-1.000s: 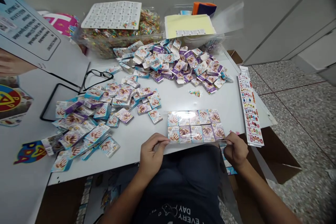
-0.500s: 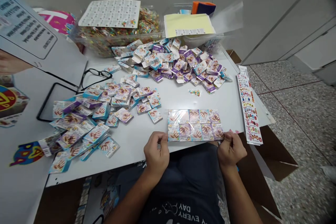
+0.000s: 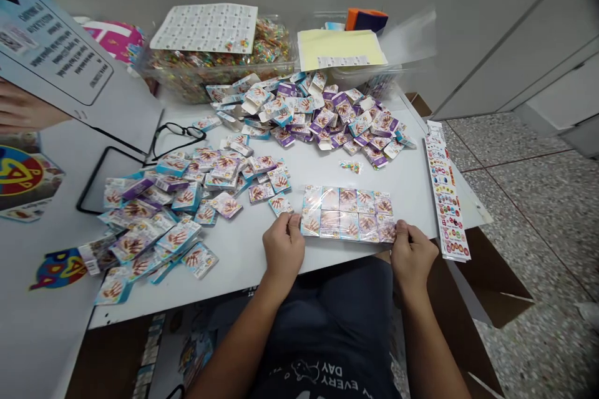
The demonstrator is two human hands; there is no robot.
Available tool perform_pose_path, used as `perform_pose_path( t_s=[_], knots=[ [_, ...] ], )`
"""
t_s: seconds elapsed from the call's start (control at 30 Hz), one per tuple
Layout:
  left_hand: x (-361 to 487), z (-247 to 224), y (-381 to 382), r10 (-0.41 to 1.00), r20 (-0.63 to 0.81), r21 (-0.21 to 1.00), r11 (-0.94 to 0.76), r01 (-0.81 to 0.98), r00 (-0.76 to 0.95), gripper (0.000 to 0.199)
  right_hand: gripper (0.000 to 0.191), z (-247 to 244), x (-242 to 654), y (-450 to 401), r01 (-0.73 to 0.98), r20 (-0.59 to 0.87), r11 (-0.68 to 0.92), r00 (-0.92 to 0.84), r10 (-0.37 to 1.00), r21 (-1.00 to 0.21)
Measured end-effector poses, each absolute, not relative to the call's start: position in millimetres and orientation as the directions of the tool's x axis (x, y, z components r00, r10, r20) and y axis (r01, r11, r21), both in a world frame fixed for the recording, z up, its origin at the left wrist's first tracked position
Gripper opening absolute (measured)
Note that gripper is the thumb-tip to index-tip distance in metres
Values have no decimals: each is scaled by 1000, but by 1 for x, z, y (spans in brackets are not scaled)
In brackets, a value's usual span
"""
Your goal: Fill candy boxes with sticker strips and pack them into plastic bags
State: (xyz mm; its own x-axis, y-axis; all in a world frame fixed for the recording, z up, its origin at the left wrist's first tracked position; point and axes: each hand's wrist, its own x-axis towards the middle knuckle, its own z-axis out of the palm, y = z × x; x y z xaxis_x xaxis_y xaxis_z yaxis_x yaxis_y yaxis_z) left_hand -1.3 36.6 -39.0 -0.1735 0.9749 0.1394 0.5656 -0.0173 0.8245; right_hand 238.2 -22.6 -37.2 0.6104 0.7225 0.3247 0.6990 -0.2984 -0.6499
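A flat pack of small nail-sticker boxes point(image 3: 349, 214), laid in two rows under shiny clear film, is stretched between my hands over the front of the white table. My left hand point(image 3: 283, 244) pinches its lower left corner, thumb on top. At the lower right corner my right hand point(image 3: 413, 257) has the same closed grip. Just beyond the pack lies a small clear sachet with colourful bits point(image 3: 350, 166). To the left spreads a heap of loose closed boxes point(image 3: 175, 237). Another heap of boxes point(image 3: 322, 113), several with open flaps, sits farther back.
Behind the boxes stand a clear tub of colourful sachets point(image 3: 187, 78) and a second tub with a yellow sheet point(image 3: 341, 50) on top. Glasses point(image 3: 180, 131) lie at left beside a tall printed board point(image 3: 51, 56). Sticker strips point(image 3: 447, 193) line the right edge, above cardboard boxes point(image 3: 496, 280).
Both hands have moved the wrapped pack slightly away from my body, still gripping its two lower corners. The whole view has shifted a little; the heaps stay put.
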Motion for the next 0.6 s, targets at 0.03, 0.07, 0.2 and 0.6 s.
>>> perform_pose_path(
  t_s=[0.03, 0.07, 0.2, 0.6],
  knots=[
    [-1, -38, 39, 977, 126, 827, -7, 562, -174, 29, 51, -36, 239, -21, 683, 290, -327, 624, 725, -653],
    [-1, -36, 41, 978, 117, 829, -2, 559, -171, 30, 51, -35, 239, -19, 671, 262, -352, 636, 726, -653],
    [-2, -33, 48, 986, 86, 835, 8, 550, -145, 38, 49, -29, 241, -13, 644, 204, -389, 650, 732, -659],
    [-11, -31, 66, 999, -47, 824, 25, 565, 25, 43, 48, -20, 253, -7, 600, 45, -392, 582, 812, -698]
  ],
)
